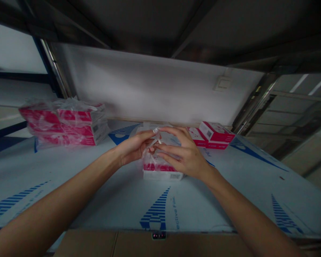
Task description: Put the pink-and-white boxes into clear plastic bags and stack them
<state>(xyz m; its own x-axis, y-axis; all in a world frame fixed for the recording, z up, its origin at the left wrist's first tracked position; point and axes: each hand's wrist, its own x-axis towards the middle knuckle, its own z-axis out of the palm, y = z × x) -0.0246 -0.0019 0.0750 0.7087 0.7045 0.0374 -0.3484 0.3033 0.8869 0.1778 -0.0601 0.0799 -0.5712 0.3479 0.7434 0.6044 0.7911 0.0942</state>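
In the middle of the shelf lies a pink and white box inside a clear plastic bag. Above it, my left hand pinches the gathered top of the bag between thumb and fingers. My right hand comes in from the other side, its fingertips also closed on the twisted plastic, with the lower fingers reaching over the box. A small pale strip shows between the two hands; its kind is too blurred to tell.
Stacked pink boxes in clear plastic stand at the back left. Several unwrapped pink and white boxes sit at the back right. The shelf surface has blue-printed film. A dark shelf hangs overhead, and cardboard is below the front edge.
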